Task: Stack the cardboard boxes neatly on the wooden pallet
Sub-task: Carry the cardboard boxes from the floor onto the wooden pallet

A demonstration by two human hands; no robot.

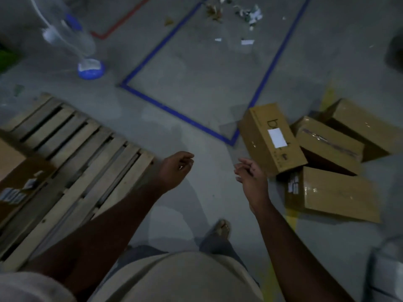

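Both hands hang over the bare floor holding nothing, the left hand (177, 168) and right hand (250, 173) each with fingers loosely curled. Four boxes (272, 138) lie jumbled on the grey concrete floor (196, 101) just right of the right hand, and one more box (15, 177) sits on the pallet (87, 153) at left. Blue tape (174, 112) outlines a rectangle ahead, with a fan (90, 68) and paper scraps (246, 14) beyond.

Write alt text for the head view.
A person's empty left hand and right hand hang over a concrete floor, between a wooden pallet on the left and four loose cardboard boxes on the right. One box already sits on the pallet.
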